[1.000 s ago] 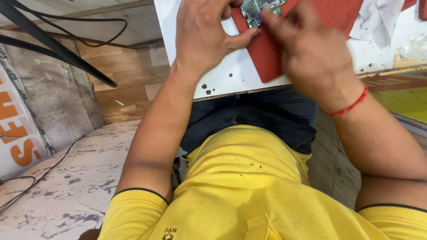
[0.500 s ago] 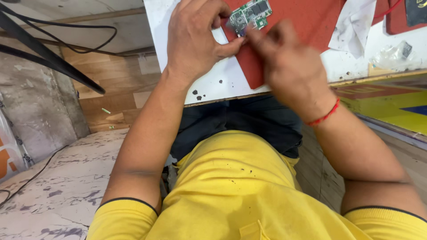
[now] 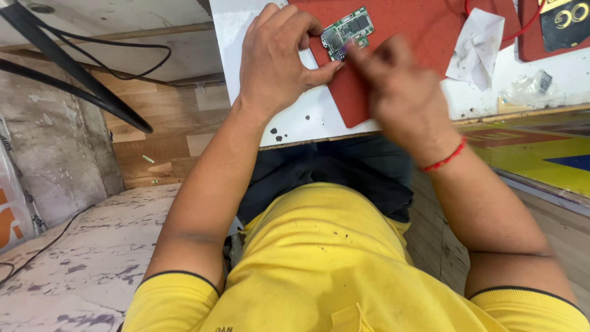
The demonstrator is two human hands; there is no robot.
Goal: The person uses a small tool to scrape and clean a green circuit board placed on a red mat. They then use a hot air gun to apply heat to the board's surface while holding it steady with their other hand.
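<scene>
1. The left hand (image 3: 276,58) is pinching a small green rectangular circuit board (image 3: 348,32) by its near-left end, thumb below and fingers curled over the top, steadying it on a red rubber work mat (image 3: 418,37).
2. The right hand (image 3: 402,92) is blurring in the picture; its fingertips are meeting the board's lower right edge. Whether they are holding a small tool or part cannot be told, nor whether the fingers are closed on anything.
3. The board is lying flat near the mat's left edge, component side up, on the white worktop (image 3: 295,120).
4. Judgement: the step in hand appears to be fine work on the board's lower edge, with one hand bracing and the other working. The next move is calling for a firm brace and precise fingertip placement on very small parts.
5. Further out: a crumpled white paper wipe (image 3: 476,43) is lying on the mat to the right, a thin red wire (image 3: 522,27) is curving beyond it, and a clear plastic bag (image 3: 528,89) is resting on the worktop.
6. A red thread bracelet (image 3: 445,158) is circling the right wrist.
</scene>
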